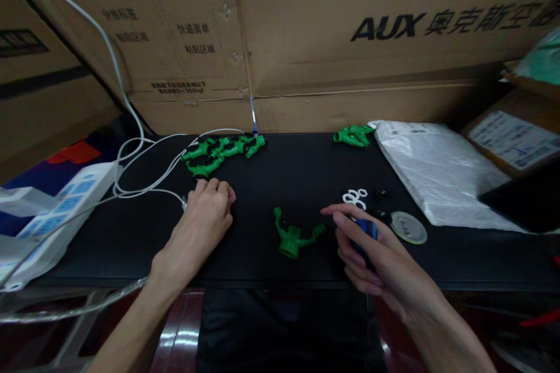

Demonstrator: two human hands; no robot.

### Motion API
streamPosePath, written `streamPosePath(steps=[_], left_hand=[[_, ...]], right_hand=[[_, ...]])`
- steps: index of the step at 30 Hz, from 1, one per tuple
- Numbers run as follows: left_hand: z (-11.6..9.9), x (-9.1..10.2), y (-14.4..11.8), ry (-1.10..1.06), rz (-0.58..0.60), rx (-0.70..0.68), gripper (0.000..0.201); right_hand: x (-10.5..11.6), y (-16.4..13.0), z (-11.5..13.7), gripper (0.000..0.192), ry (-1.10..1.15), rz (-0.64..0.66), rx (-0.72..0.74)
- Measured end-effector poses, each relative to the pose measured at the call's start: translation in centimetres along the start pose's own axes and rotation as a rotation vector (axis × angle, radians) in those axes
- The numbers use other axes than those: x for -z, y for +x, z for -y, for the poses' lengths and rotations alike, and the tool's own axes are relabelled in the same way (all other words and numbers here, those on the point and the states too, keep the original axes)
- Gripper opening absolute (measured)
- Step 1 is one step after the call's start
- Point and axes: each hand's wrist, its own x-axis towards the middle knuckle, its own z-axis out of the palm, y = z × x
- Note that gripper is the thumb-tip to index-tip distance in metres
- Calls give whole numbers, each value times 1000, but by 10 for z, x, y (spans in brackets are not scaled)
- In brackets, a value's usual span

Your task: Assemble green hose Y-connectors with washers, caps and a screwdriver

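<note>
Handling of branched green plastic fittings (209, 166), centre-left, seems underway; I can't tell what my left hand (208, 207) holds; my right hand (381, 252) holds a blue object (368, 227); lifting needs pinching.

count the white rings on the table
4 white rings show, bunched just beyond the right hand on the black table: one upper right, one lower right, two at left. They overlap, so another may be hidden.

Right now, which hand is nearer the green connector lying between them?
Right. The right hand is just right of the green connector; the left hand is farther off, to its left.
</note>
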Motion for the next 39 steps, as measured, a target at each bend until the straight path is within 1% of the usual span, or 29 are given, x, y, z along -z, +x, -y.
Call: streamPosePath(steps=[3,6,8,12,15,17,19,21,23,26,28,32,35,39], left_hand=[[-6,4,2,-105,-12,43,14],[-11,11,3,-328,-25,80,19],[-14,16,3,-492,-9,77,25],[-29,24,0,-785,74,2,31],[-46,28,-2,-930,136,-32,28],[-56,28,-3,-1000,157,-59,24],[-63,27,-3,-1023,151,-108,18],[-68,24,-2,-1002,131,-176,14],[-71,23,-1,-961,107,-237,15],[-75,22,-1,-889,72,-287,19],[-77,22,-2,-832,42,-286,19],[-81,23,-2,-766,-14,-246,23],[-84,23,-1,-759,-23,-254,23],[-86,22,0,-727,-40,-293,21]], right_hand=[[3,-2,4,44,15,11,14],[7,-5,11,39,36,28,47],[10,-8,20,35,43,32,76],[11,-12,45,32,29,36,169],[6,-12,69,30,-31,37,262],[-1,-10,84,26,-91,22,305],[-10,-8,95,21,-141,19,329],[-18,-7,103,18,-154,43,348],[-25,-7,108,20,-148,78,371],[-35,-7,117,29,-187,86,402],[-40,-5,124,30,-191,103,469],[-48,0,136,22,-119,196,622],[-49,4,136,22,-111,228,645],[-46,6,131,22,-131,247,601]])
